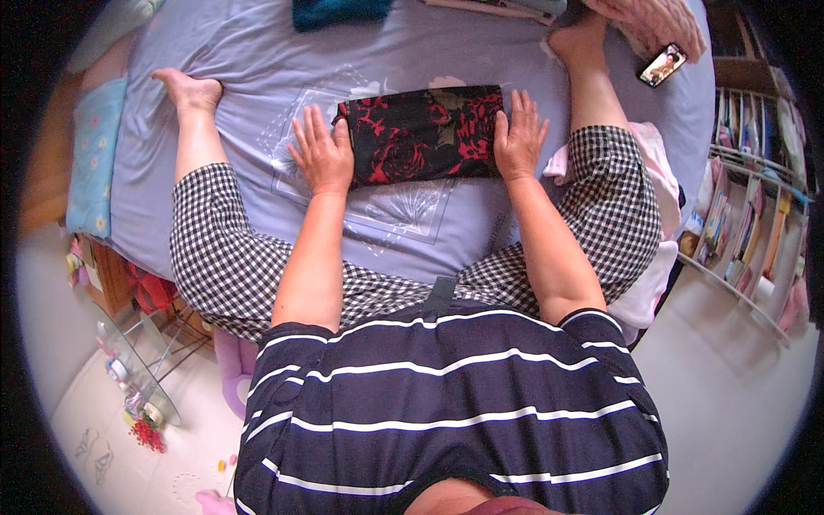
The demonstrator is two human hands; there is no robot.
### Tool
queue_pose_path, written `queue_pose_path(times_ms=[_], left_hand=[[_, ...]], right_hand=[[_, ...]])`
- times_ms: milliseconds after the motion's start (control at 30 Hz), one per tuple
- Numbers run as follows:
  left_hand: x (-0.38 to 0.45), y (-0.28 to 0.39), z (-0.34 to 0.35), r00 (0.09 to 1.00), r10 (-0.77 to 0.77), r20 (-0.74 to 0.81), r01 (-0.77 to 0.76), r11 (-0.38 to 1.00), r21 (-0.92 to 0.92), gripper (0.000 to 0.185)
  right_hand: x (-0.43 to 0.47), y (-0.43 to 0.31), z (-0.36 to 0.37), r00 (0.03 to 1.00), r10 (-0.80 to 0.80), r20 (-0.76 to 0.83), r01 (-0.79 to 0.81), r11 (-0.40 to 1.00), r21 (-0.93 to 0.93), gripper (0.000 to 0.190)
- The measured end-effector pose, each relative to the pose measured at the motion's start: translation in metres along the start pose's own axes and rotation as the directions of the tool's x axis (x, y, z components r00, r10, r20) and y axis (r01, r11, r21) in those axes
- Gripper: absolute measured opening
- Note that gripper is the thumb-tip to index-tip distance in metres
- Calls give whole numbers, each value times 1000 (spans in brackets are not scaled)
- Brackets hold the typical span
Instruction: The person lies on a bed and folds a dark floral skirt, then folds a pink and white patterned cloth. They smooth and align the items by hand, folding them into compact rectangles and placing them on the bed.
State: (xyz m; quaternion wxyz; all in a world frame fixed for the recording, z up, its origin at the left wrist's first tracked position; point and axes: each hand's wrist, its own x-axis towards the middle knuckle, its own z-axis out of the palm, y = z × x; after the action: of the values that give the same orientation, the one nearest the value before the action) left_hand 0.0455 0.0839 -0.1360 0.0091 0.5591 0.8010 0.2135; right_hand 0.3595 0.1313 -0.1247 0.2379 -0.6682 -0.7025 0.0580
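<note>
A folded black cloth with red roses [421, 138] lies flat on the lavender bed sheet [257, 135] between my legs. At its left end rests my left hand [322, 151], palm down, fingers apart and thumb along the cloth's short edge. My right hand [518, 138] is at the opposite end in a similar pose, its thumb side touching the edge. Neither hand grips the fabric. The cloth's long sides run fairly straight, with a small rumpled bit at its upper left corner.
A phone [662, 65] with a lit screen lies at the upper right by a pink fluffy blanket [663, 26]. A dark teal folded cloth [341, 13] is at the top. Pink and white fabric [653, 161] lies beside my right leg. Shelves [747, 212] stand off to the right.
</note>
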Motion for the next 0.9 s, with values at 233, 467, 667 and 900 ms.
queue_pose_path(times_ms=[233, 467, 667, 900], left_hand=[[-17, 57, 8, 868, 434, 242, -453, 891, 26, 52], [-15, 29, 11, 937, 310, 161, -316, 949, 11, 56], [-11, 10, 9, 980, 168, 104, -164, 985, -45, 60], [-5, -17, 17, 949, -201, 244, 295, 843, -450, 65]], right_hand=[[-7, -48, 13, 914, -332, 232, 346, 938, -23, 53], [2, -17, 18, 955, -220, 201, 240, 967, -84, 54], [0, 9, 0, 982, -77, 174, 65, 995, 70, 53], [-6, 21, -6, 909, 378, 174, -415, 790, 452, 50]])
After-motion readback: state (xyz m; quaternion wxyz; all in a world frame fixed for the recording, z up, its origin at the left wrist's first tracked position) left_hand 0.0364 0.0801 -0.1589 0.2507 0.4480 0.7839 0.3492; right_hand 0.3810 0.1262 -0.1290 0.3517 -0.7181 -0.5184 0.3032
